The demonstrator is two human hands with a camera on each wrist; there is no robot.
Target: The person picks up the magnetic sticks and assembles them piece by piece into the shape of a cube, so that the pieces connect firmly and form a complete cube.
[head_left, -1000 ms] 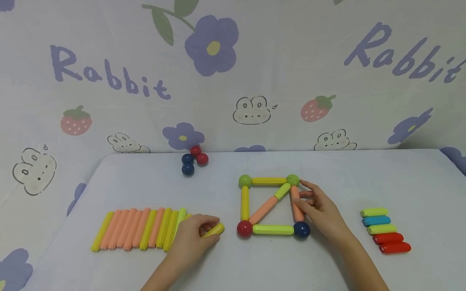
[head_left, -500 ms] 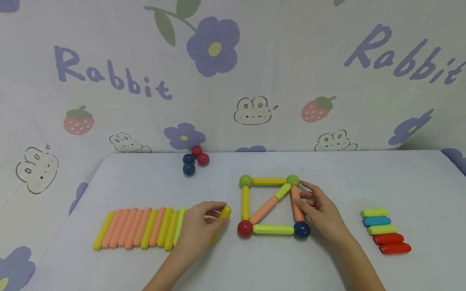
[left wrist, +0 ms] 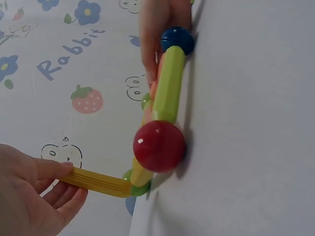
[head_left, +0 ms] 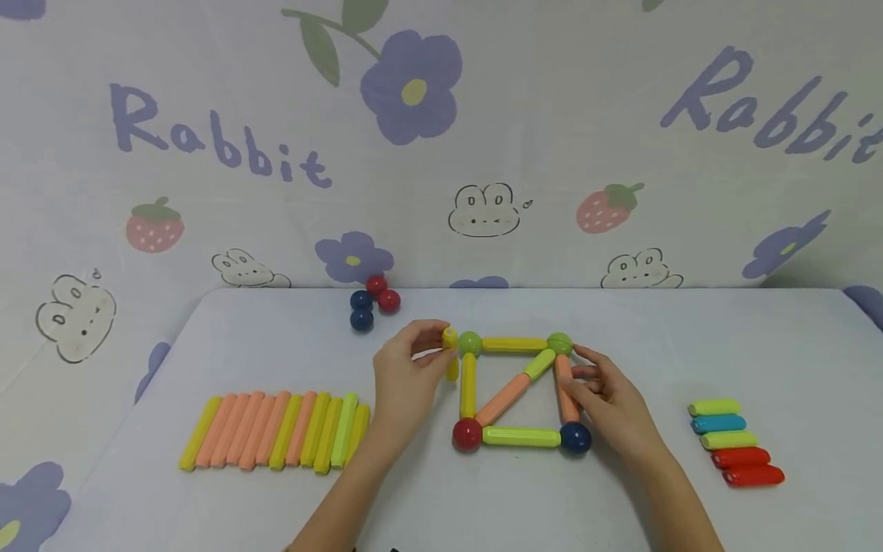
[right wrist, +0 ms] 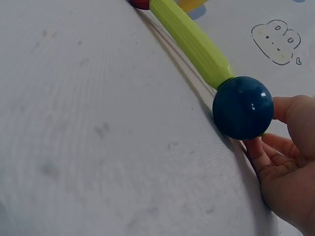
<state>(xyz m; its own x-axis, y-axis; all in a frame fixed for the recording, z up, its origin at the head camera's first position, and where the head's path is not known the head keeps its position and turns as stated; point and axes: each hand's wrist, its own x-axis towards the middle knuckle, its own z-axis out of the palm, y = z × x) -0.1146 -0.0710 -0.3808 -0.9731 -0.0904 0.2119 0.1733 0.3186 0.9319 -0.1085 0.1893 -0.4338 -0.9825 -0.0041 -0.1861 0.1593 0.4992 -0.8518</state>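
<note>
On the table lies a square of magnetic rods and balls with a diagonal across it. My left hand (head_left: 407, 376) pinches a yellow magnetic rod (head_left: 451, 368) between thumb and fingers, held steeply upright beside the far-left green ball (head_left: 470, 343). In the left wrist view the lower end of this yellow rod (left wrist: 106, 184) comes right at that ball. My right hand (head_left: 610, 395) holds the square's right side, thumb on the orange rod (head_left: 567, 395) and a fingertip by the far-right green ball (head_left: 559, 343). The dark blue ball (right wrist: 243, 108) and red ball (head_left: 467, 434) form the near corners.
A row of yellow, orange and green rods (head_left: 262, 429) lies on the left. Several short rods (head_left: 731, 440) in green, blue and red lie at the right. Red and dark blue balls (head_left: 362, 319) sit together near the table's back edge, before a printed cloth.
My left hand has lifted the yellow rod away from the row, turned it upright and moved it forward and right to the far-left green ball. The right hand keeps its place.
</note>
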